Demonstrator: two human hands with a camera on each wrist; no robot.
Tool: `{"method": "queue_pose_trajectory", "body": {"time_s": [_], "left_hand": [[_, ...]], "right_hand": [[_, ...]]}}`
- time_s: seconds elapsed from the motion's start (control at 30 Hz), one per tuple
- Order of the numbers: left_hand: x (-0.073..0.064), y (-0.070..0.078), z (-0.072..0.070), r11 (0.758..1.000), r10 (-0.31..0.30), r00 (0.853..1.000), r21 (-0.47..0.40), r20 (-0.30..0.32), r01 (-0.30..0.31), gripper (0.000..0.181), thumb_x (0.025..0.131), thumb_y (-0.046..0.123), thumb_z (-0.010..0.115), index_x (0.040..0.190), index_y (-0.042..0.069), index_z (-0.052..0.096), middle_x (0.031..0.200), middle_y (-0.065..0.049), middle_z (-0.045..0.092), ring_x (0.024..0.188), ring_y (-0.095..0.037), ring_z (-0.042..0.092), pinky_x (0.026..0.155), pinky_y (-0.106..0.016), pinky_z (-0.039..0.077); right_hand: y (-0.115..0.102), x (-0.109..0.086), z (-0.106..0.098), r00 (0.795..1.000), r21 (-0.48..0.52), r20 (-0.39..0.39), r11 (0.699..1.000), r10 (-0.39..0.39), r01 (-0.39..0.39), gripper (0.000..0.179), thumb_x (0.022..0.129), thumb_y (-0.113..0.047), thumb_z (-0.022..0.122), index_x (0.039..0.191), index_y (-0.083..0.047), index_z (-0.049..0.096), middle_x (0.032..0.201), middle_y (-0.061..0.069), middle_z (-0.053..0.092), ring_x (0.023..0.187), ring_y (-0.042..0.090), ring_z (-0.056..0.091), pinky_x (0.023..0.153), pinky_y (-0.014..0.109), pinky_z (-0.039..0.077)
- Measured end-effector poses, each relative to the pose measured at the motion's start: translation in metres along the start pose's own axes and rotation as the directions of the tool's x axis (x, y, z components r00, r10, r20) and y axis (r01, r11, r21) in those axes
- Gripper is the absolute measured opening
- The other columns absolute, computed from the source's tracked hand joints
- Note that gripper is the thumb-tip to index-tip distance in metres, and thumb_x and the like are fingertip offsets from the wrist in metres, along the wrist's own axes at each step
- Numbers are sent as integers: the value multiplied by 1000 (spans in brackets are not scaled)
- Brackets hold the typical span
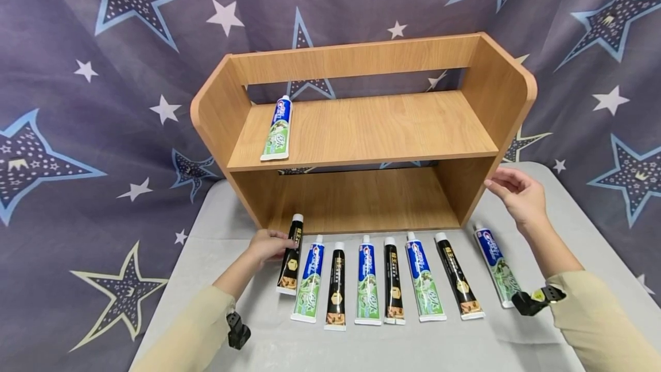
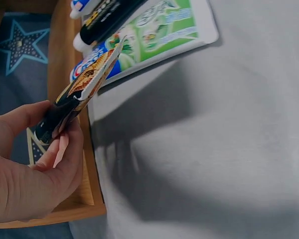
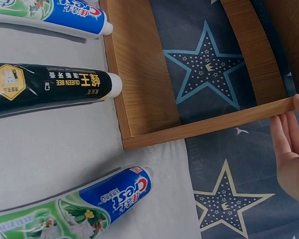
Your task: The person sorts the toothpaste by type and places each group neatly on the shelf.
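Left hand (image 1: 268, 244) is gripping black Queen Bee toothpaste tube (image 1: 291, 263) near its cap, best lifted level; right hand (image 1: 518, 193), fingers relaxed, is steadying wooden shelf (image 1: 508, 93).

A bench (image 1: 516, 343) under a grey cloth carries a wooden shelf unit (image 1: 496, 79) at its back. On the unit's upper shelf (image 1: 387, 128) one blue-and-green toothpaste tube (image 1: 277, 129) lies near the left wall, cap toward the rear. On the cloth in front of the unit lies a row of tubes, caps toward the unit: blue-and-green ones (image 1: 309, 280) (image 1: 367, 280) (image 1: 424, 277) (image 1: 496, 264) alternating with black ones (image 1: 336, 286) (image 1: 393, 281) (image 1: 457, 275). The leftmost black tube (image 1: 291, 263) sits nearer the unit than the rest.
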State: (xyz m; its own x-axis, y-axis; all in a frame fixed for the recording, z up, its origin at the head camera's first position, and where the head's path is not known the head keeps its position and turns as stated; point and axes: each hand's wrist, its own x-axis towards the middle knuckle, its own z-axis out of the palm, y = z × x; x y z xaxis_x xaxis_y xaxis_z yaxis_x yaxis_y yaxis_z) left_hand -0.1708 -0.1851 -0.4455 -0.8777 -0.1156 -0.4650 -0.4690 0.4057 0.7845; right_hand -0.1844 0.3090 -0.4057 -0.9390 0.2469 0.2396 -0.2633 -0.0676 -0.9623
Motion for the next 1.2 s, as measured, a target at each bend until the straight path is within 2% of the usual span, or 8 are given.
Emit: {"method": "queue_pose_trajectory", "body": {"time_s": [0.4, 0.7, 0.87, 1.07, 1.2], "left_hand": [[24, 12, 1, 998, -23, 999, -55, 22, 24, 45, 81, 9, 73, 118, -10, 56, 94, -9, 65, 72, -11, 62, 84, -34, 60], [34, 15, 4, 998, -51, 999, -34, 5, 51, 47, 84, 11, 70, 123, -10, 54, 125, -26, 58, 87, -16, 61, 94, -37, 56], [40, 19, 2, 997, -49, 999, -54, 3, 49, 50, 86, 12, 68, 128, -10, 51, 131, -28, 54, 97, -20, 59, 99, -38, 53], [49, 25, 1, 992, -70, 997, -104, -29, 67, 57, 86, 14, 68, 133, -10, 46, 135, -26, 51, 104, -23, 57, 103, -38, 50], [55, 28, 3, 984, -79, 995, -167, -63, 67, 58, 85, 11, 68, 132, -12, 44, 125, -23, 57, 97, -22, 61, 96, -33, 55]], "right_hand": [[-2, -1, 0, 1000, -8, -5, 1000, 6, -6, 30, 80, 9, 69, 89, -19, 70, 79, -16, 72, 73, -6, 67, 68, 5, 53], [-2, -1, 0, 1000, -6, -9, 1000, 17, -17, 30, 80, 9, 69, 89, -20, 70, 80, -16, 72, 73, -6, 67, 67, 5, 53], [-1, -2, 1, 1000, -1, -9, 1000, 12, -12, 30, 81, 10, 68, 89, -20, 70, 80, -16, 72, 74, -6, 67, 68, 5, 53], [-2, -1, 1, 1000, -5, -11, 1000, 11, -11, 29, 81, 9, 69, 88, -19, 71, 79, -16, 72, 73, -5, 67, 67, 5, 53], [-1, -2, 1, 1000, -11, -10, 1000, 10, -10, 28, 81, 8, 70, 89, -20, 71, 79, -16, 72, 73, -6, 67, 67, 5, 53]]}}
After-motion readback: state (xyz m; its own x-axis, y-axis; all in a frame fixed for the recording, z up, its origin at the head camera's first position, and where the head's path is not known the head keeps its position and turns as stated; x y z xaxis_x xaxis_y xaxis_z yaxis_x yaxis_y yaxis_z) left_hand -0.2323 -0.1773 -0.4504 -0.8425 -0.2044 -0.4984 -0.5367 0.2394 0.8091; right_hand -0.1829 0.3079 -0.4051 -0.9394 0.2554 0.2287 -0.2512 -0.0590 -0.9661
